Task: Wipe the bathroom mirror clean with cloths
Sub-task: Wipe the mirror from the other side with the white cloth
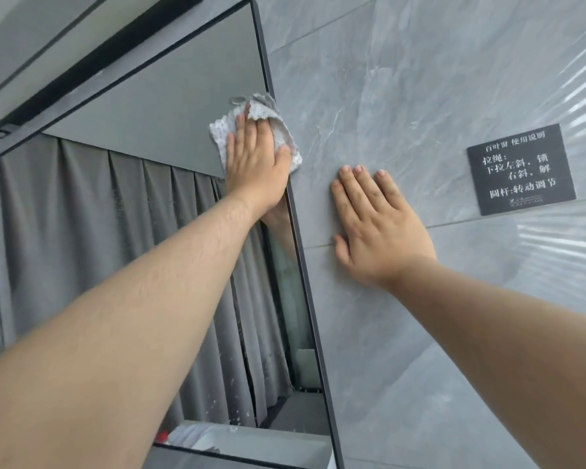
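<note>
Left hand (256,164), fingers straight, presses the cloth (281,130) flat against the mirror (149,204) at its upper right edge, touching the dark frame (305,265). Right hand (379,228), fingers straight and empty, rests on the tiled wall (386,96), probably bracing the high reach.

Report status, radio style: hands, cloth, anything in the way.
Left hand flat, pressing cloth on mirror, upper right edge. Right hand flat on tile wall, empty. Nothing blocking; specks low on mirror.
</note>
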